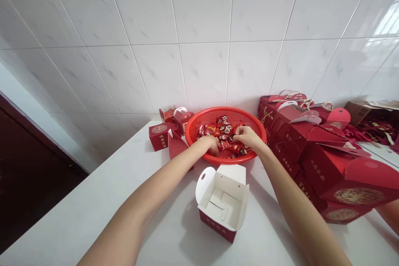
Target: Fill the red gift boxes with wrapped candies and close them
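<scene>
Both of my hands reach into a red plastic basket [262, 126] that holds several wrapped candies [225, 129]. At the basket's left front side, my left hand [212, 144] dips down with its fingers curled among the candies; its fingertips are hidden. My right hand [246, 136] is over the right part of the pile, thumb and fingers drawn together in a pinch. What lies in either grip is too small or covered to make out. Between my forearms stands an open red gift box [218, 225], its white inside bare and its flaps spread.
Left of the basket are small red boxes [163, 136] and a red card piece [176, 144]. Stacked red gift boxes [352, 174] with rope handles crowd the right. Behind them is a cardboard box [357, 112]. Another person's arm [389, 216] shows at the right edge. A tiled wall [202, 70] backs the white table [124, 199].
</scene>
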The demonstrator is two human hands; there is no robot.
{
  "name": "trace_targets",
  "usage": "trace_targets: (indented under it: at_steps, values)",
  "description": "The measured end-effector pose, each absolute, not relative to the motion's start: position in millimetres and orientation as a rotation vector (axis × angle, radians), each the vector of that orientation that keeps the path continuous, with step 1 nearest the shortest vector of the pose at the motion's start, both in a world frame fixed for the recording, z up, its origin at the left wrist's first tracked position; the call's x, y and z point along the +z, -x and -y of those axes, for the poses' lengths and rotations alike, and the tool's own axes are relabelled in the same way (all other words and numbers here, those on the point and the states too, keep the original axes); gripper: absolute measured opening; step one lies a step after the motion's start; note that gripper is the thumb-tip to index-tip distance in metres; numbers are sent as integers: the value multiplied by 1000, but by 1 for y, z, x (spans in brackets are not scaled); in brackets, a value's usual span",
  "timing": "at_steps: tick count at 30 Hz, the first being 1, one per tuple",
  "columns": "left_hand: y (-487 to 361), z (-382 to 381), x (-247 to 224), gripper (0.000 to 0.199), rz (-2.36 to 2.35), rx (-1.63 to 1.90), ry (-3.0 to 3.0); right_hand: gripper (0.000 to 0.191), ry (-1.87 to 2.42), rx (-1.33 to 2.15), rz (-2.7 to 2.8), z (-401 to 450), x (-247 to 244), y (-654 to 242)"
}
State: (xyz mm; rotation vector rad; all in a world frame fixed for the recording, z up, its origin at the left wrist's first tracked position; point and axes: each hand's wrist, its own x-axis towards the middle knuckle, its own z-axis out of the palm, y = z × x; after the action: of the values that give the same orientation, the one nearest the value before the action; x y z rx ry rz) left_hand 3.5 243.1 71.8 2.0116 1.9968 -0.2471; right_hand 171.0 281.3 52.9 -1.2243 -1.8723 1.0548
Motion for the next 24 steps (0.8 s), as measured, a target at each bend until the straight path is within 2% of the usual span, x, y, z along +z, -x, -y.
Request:
trace_targets:
  at_steps: [4, 9, 18, 24]
  values:
    - [-10, -238, 79, 49, -1891, -454, -2034, 18, 1266, 1036, 1924, -279, 55, -170]
    - [-14, -237, 78, 46, -1855, -512, -2064, 14, 1324, 985, 2068, -278, 54, -167]
    - [-17, -211, 70, 33, -1938, -314, -2156, 13, 1310, 803, 2595, -250, 51, -163]
    - [-12, -202, 65, 25, -1969, -125, -2232, 13, 1371, 539, 2717, -230, 49, -162]
